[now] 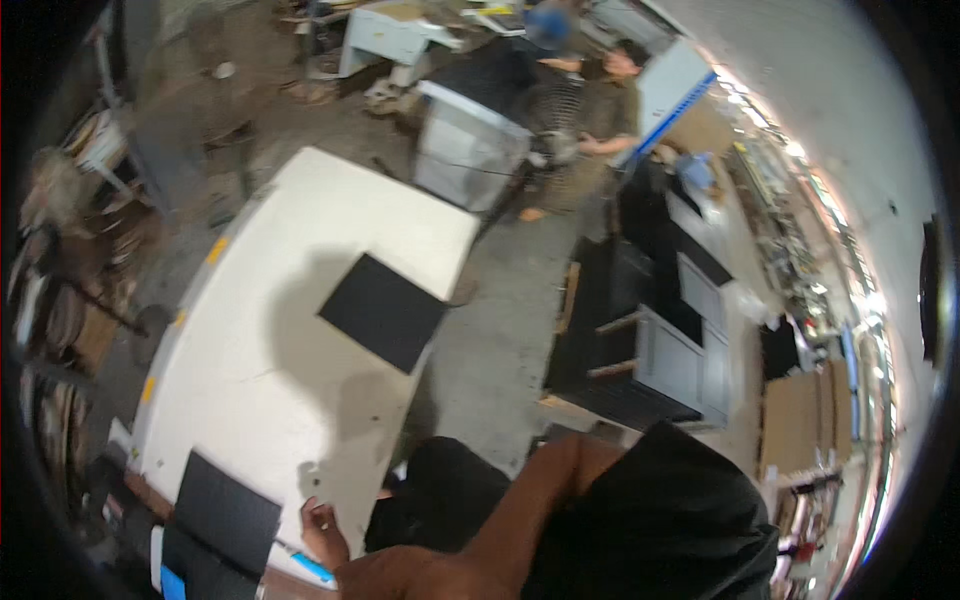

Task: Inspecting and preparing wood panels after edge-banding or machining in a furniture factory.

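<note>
My right hand (322,532) is over the near end of a long white table (300,210), its fingers loosely bent and apart, with nothing visible in them. By its wrist lies a slim blue-handled tool (312,567), its kind too blurred to tell. To the left of the hand are black sheets (228,512) at the table's near corner, with a small blue and white thing (172,582) beside them. A single black square sheet (385,312) lies flat farther up the table, by its right edge. My left hand is out of view.
Black and grey cabinet-like units (670,360) stand on the floor to the right. Beyond the table's far end is a large grey-white bin (470,150) with black material on top. Another person (610,110) is near it. Brown cardboard (805,420) stands at the far right.
</note>
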`<state>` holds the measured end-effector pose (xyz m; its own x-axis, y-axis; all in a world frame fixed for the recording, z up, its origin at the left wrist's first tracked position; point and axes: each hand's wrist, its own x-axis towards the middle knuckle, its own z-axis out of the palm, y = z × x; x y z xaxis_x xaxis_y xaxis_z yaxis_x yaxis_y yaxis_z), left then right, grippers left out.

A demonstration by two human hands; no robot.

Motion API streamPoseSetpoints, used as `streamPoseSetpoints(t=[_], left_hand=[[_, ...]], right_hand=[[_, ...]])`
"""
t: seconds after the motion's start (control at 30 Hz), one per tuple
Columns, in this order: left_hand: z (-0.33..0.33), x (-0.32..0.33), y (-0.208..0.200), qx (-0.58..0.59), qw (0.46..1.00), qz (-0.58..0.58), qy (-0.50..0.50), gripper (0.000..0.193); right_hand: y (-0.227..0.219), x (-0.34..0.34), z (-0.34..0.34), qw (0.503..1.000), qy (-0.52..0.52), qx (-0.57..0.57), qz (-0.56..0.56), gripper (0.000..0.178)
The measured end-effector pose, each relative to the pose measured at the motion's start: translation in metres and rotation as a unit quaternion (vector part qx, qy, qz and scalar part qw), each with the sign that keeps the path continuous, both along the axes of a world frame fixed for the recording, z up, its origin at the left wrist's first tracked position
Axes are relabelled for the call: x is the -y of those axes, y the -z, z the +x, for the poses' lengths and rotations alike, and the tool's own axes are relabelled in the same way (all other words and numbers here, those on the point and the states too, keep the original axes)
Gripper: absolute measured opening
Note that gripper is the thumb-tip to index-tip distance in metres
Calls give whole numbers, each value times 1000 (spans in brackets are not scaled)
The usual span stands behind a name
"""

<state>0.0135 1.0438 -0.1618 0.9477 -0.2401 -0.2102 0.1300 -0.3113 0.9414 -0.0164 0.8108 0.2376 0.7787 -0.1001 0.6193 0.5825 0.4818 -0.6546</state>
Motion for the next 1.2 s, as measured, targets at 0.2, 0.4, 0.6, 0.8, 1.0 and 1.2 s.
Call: streamPoseSetpoints(t=[0.2, 0.4, 0.6, 0.8, 1.0, 1.2], left_hand=[[-3, 36, -64, 8, 995, 100, -24, 27], [-21, 18, -73, 15, 978, 166, -124, 32], [-29, -11, -42, -15, 960, 242, -140, 39], [-35, -61, -38, -39, 921, 293, -251, 41], [11, -190, -25, 73, 819, 415, -389, 68], [60, -334, -23, 134, 718, 548, -407, 85]], right_hand=[[23, 22, -3, 999, -41, 5, -26, 63], [36, 72, 32, 881, -429, 105, -168, 54], [146, 73, 81, 830, -470, -161, -255, 49], [328, 41, 100, 784, -267, -432, -356, 77], [384, -42, 136, 748, -247, -478, -388, 87], [403, -146, 184, 704, -193, -575, -370, 95]])
